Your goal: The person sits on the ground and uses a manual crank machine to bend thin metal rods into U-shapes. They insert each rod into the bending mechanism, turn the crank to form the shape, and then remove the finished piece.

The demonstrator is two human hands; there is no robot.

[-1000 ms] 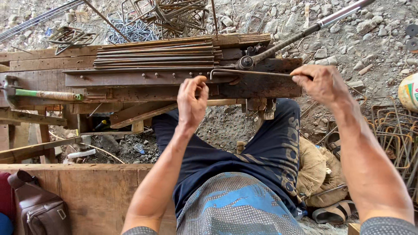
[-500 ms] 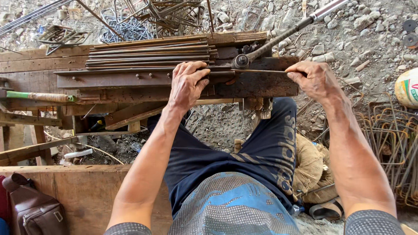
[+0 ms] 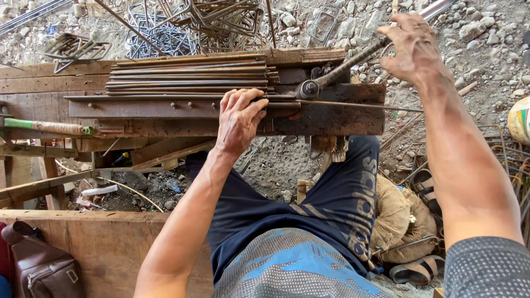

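- Head view: left hand presses down on a thin rod lying along the rusty bench, fingers curled over it.
- Right hand is closed around the lever, up beside the pivot.
- Rod's end sticks out past the bench's right edge.
- Rod stack lies just behind.

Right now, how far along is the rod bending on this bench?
Done: a heap of bent rod frames lies on the gravel behind the bench. In hand: the left hand pins one thin rod against the pivot, and the right hand grips the lever. Left: a stack of straight rods waits on the bench.
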